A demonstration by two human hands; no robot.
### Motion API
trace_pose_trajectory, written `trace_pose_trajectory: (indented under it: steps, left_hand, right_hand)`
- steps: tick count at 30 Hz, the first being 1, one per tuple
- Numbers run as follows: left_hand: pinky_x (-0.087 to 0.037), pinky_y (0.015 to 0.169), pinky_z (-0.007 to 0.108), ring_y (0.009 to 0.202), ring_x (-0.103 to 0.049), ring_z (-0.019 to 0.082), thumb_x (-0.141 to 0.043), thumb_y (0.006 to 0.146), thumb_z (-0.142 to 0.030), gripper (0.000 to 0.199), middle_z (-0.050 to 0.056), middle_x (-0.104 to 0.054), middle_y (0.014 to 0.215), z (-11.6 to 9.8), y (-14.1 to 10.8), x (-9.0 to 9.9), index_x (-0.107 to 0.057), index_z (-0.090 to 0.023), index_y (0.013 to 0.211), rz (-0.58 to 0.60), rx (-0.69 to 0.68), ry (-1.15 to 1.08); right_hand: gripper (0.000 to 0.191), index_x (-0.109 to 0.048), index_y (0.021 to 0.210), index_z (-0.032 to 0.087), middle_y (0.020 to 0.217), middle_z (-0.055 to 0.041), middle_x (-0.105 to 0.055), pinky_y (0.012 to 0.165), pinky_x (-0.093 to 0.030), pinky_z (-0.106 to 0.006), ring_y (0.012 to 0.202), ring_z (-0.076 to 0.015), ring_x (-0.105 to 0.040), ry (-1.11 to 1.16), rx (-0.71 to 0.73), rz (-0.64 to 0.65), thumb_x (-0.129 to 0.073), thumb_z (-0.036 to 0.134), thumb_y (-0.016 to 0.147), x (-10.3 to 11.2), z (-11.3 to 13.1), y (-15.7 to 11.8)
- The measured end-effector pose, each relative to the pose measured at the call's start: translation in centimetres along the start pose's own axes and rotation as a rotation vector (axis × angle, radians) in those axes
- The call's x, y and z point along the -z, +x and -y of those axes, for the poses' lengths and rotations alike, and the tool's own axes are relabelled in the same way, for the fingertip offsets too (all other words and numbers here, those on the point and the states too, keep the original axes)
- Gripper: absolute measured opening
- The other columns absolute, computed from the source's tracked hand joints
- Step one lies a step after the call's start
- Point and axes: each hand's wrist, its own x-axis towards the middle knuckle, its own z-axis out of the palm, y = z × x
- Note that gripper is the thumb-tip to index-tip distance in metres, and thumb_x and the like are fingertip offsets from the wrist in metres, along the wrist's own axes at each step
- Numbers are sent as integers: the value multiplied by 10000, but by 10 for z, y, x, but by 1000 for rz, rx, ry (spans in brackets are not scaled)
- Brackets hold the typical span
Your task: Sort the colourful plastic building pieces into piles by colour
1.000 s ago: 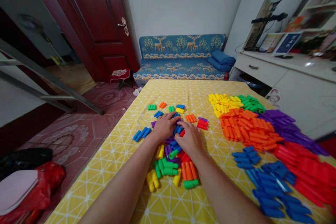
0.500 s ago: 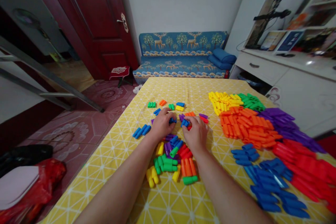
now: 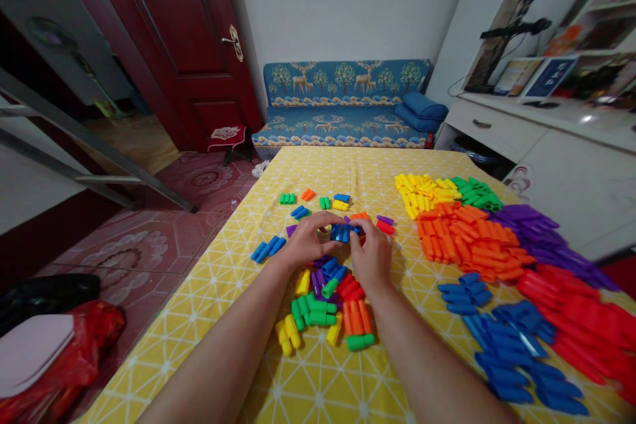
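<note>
Between my two hands is a small group of blue plastic tube pieces [image 3: 340, 232], raised a little over the table. My left hand [image 3: 311, 238] pinches its left side between thumb and fingers. On the right end, my right hand [image 3: 370, 248] has its fingertips closed on blue pieces too, partly hidden by the fingers. Just below my hands lie mixed pieces: green tubes [image 3: 312, 310], red tubes [image 3: 350, 287], orange tubes [image 3: 356, 317] and purple tubes [image 3: 317, 281]. Blue tubes [image 3: 268, 249] lie left of my left hand.
Sorted piles fill the table's right side: yellow [image 3: 424, 192], green [image 3: 474, 193], orange [image 3: 470, 238], purple [image 3: 534, 228], red [image 3: 581, 311] and blue [image 3: 511, 344]. Small sets, among them green tubes [image 3: 287, 199], lie farther back on the yellow tablecloth [image 3: 318, 169]. A patterned sofa [image 3: 342, 116] stands beyond.
My hands were apart, each with blue pieces. The left hand has moved right, and the blue pieces now meet between the hands.
</note>
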Motion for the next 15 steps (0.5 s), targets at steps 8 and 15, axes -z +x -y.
trace_pose_trajectory:
  steps: [8, 15]
  left_hand:
    - [-526, 950, 379, 1074, -647, 221, -710, 778, -218, 374, 88, -692, 1136, 0, 0, 0, -679, -209, 1150, -10, -71, 68]
    - [-489, 1006, 356, 1134, -624, 229, -766, 766, -414, 654, 96, -623, 1286, -1, -3, -1, -534, -243, 1353, 42, -70, 123]
  right_hand:
    - [327, -608, 1183, 200, 1165, -74, -690, 933, -465, -339, 1065, -206, -634, 185, 75, 84, -538, 361, 907, -6, -2, 1]
    - [320, -625, 1136, 196, 1137, -87, -678, 987, -419, -400, 1086, -233, -600, 32, 87, -64, -617, 224, 817, -4, 2, 1]
